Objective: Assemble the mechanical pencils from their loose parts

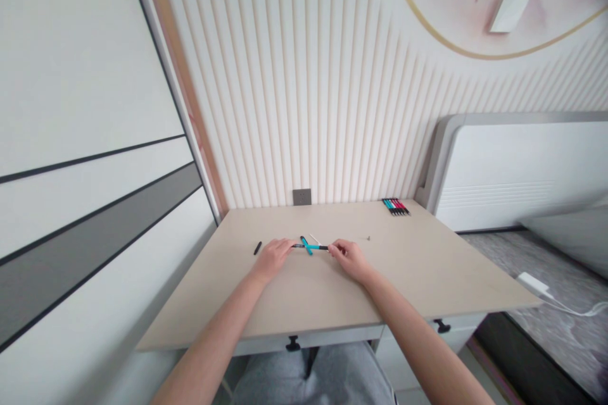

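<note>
My left hand (276, 253) is at the left end of a blue and black pen (314, 247), its fingers closed near the black part. At the other end of that pen, my right hand (349, 255) pinches with thumb and fingers. A blue pen barrel (306, 247) with a dark end lies crosswise at the middle of the held pen. Just behind them is a thin white stick (314, 238), perhaps a refill. Left of my left hand lies a short black piece like a pen cap (257, 248).
A row of several colored pens (396, 207) lies at the desk's back right. A tiny grey piece (368, 238) is right of my right hand. The beige desk (313, 297) meets a ribbed wall with a dark socket (302, 197). A bed (527, 171) stands at right.
</note>
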The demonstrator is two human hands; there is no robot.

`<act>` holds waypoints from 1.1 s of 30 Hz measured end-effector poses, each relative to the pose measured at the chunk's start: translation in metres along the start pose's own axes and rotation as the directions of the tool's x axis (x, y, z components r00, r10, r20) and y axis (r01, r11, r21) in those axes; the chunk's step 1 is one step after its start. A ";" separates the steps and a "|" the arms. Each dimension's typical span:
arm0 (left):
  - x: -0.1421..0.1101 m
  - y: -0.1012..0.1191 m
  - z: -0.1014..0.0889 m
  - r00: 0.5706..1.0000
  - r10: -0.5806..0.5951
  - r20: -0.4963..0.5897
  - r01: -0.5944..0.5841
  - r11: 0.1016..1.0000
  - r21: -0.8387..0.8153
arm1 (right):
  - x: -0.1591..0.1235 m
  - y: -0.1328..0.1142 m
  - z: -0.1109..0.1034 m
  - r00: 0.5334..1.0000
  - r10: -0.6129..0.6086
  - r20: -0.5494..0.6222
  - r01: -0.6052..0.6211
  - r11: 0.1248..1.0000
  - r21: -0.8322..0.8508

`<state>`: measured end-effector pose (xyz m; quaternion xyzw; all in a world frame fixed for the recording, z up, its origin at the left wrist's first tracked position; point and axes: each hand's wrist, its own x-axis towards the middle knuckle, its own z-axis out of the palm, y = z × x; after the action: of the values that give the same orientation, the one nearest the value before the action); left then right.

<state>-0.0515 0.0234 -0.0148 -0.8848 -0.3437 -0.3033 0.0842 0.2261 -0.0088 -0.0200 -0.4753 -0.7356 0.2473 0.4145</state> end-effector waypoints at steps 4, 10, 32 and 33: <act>0.000 0.000 0.000 1.000 -0.003 0.005 0.003 1.000 0.011 | 0.001 0.003 0.002 1.000 0.019 -0.019 -0.019 1.000 -0.009; 0.000 0.003 -0.001 1.000 0.010 0.014 -0.010 1.000 0.014 | 0.000 0.003 0.003 0.999 0.035 0.012 -0.035 0.999 -0.005; 0.000 0.002 0.000 1.000 0.013 0.008 -0.013 1.000 0.022 | 0.000 -0.002 0.002 1.000 -0.004 -0.023 0.005 1.000 0.004; 0.000 0.002 0.000 1.000 0.010 0.007 -0.010 1.000 0.023 | 0.000 -0.003 0.002 0.999 -0.011 -0.032 0.011 1.000 0.007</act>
<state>-0.0501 0.0221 -0.0150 -0.8864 -0.3430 -0.2959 0.0946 0.2231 -0.0103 -0.0192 -0.4738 -0.7306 0.2399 0.4291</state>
